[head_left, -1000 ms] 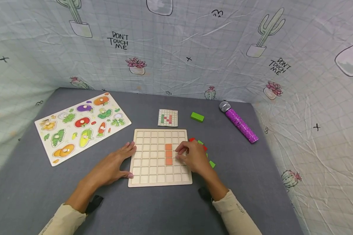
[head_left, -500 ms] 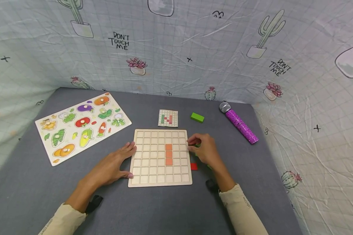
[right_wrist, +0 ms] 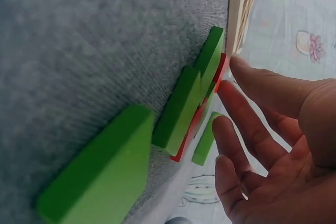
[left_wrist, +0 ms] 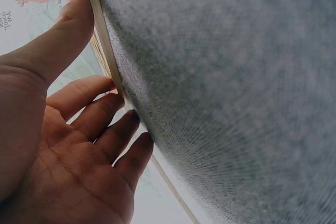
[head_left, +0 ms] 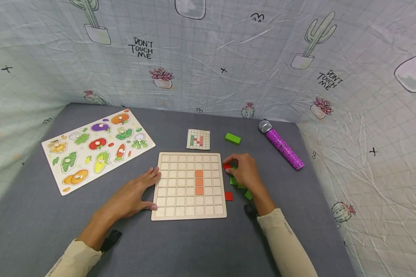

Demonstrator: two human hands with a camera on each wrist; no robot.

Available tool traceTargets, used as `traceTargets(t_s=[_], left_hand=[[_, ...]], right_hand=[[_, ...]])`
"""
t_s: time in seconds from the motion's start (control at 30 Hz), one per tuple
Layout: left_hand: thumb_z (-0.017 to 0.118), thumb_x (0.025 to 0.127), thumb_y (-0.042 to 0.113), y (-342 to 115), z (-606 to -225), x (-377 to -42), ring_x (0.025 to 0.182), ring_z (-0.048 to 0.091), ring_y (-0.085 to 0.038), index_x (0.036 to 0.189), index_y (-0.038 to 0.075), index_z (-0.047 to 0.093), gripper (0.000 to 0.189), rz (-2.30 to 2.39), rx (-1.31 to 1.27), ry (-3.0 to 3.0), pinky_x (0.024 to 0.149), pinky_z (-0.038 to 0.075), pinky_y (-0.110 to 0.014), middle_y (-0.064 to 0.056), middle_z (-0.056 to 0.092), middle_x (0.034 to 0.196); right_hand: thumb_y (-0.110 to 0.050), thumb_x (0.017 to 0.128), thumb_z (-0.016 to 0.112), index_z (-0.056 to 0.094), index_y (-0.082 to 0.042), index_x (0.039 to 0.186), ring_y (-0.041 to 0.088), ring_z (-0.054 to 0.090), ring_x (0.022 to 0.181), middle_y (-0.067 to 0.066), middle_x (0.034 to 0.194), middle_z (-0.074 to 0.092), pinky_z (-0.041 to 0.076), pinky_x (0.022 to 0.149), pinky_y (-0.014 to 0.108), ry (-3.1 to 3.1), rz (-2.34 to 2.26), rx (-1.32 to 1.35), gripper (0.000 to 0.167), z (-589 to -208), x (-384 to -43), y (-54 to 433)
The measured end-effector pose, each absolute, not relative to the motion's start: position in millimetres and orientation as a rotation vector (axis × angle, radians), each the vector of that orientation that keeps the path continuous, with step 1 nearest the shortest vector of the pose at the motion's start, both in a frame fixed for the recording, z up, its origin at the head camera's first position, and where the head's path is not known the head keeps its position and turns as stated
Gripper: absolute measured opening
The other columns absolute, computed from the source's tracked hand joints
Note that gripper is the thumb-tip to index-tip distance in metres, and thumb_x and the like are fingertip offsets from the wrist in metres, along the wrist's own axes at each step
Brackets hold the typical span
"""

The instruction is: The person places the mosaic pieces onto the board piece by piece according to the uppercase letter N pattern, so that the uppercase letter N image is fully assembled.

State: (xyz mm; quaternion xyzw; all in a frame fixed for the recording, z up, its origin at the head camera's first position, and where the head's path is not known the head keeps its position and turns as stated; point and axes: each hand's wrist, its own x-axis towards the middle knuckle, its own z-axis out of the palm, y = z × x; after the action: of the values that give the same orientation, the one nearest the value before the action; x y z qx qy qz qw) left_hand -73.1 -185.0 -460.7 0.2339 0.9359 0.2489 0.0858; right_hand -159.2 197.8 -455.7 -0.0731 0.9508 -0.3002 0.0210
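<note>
A pale wooden grid board (head_left: 176,215) lies on the table with three orange squares (head_left: 199,182) stacked in one column. My left hand (head_left: 135,194) rests at its left edge; the left wrist view shows fingertips and thumb (left_wrist: 79,17) against the rim with fingers loosely extended. Just right of the board my right hand (head_left: 244,171) pinches a red tile (head_left: 227,166) between thumb and index finger, low at the table. Several green tiles (head_left: 234,181) lie under and beside that hand, partly hidden by it. Another red tile (head_left: 228,196) sits beside the board's right edge.
Behind the board lies a small pattern card (head_left: 198,139), with a green block (head_left: 232,138) to its right. A vegetable puzzle board (head_left: 90,169) lies at the left, a purple glittery microphone (head_left: 284,148) at the right. A printed cloth (head_left: 208,88) hangs behind the table.
My right hand has moved from over the board rightward to the loose tiles and now has a red tile between its fingertips. The red tile by the board's edge has come into sight. My left hand stays put.
</note>
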Motion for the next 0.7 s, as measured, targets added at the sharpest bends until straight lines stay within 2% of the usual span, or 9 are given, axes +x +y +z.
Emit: traceTargets(t_s=[0.13,0.33,0.7], left_hand=[[0.096,0.074,0.032,-184.7,-460.5,-72.6,0.158,0.034,-0.046,0.160,0.000,0.044,0.105,0.742,0.697,2.788,0.118,0.039,-0.067,-0.020,0.035,0.172],[0.097,0.074,0.030,-184.4,-461.2,-72.7,0.159,0.033,-0.045,0.160,0.000,0.044,0.105,0.746,0.696,2.791,0.118,0.039,-0.067,-0.020,0.035,0.172],[0.097,0.073,0.026,-186.1,-462.2,-73.2,0.159,0.033,-0.046,0.160,-0.001,0.044,0.106,0.752,0.690,2.786,0.118,0.039,-0.067,-0.020,0.034,0.172]], right_hand=[[-0.008,0.085,0.089,0.083,-0.017,0.107,0.029,0.067,0.102,0.005,0.106,0.081,0.047,0.103,0.051,2.946,-0.888,-0.242,0.025,-457.7,-163.9,196.7],[-0.008,0.084,0.090,0.084,-0.016,0.102,0.030,0.066,0.105,0.003,0.093,0.080,0.045,0.108,0.053,2.947,-0.855,-0.265,0.020,-458.5,-167.1,196.2],[-0.013,0.080,0.094,0.080,-0.014,0.091,0.024,0.066,0.084,0.003,0.080,0.071,0.048,0.093,0.047,2.956,-0.926,-0.282,0.018,-456.9,-164.7,198.8]])
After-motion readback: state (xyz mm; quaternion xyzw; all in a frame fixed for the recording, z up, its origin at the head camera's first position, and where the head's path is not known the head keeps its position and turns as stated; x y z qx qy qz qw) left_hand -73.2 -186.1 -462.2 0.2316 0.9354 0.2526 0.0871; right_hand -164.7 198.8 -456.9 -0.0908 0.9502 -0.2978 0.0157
